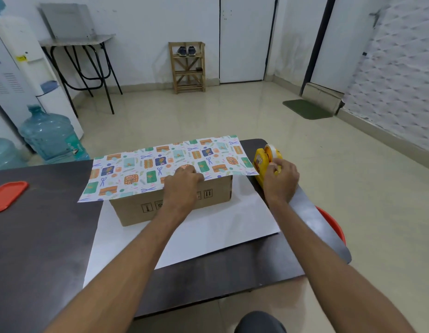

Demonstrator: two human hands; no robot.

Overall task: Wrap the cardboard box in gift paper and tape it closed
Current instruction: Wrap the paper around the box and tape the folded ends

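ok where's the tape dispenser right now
In the head view the yellow tape dispenser sits near the dark table's right edge, just right of the gift paper's overhanging corner, with the right hand gripping it.

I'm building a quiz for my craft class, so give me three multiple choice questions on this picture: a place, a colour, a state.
1. Where is the tape dispenser? A right of the cardboard box; B left of it; C on the floor.
2. What colour is the lid on the table? A blue; B red; C green.
3. The box's near side is: A papered; B taped; C bare.
Answers: A, it stands just past the box's right end. B, it is plainly red. C, brown card with printed marks shows under the gift paper edge.
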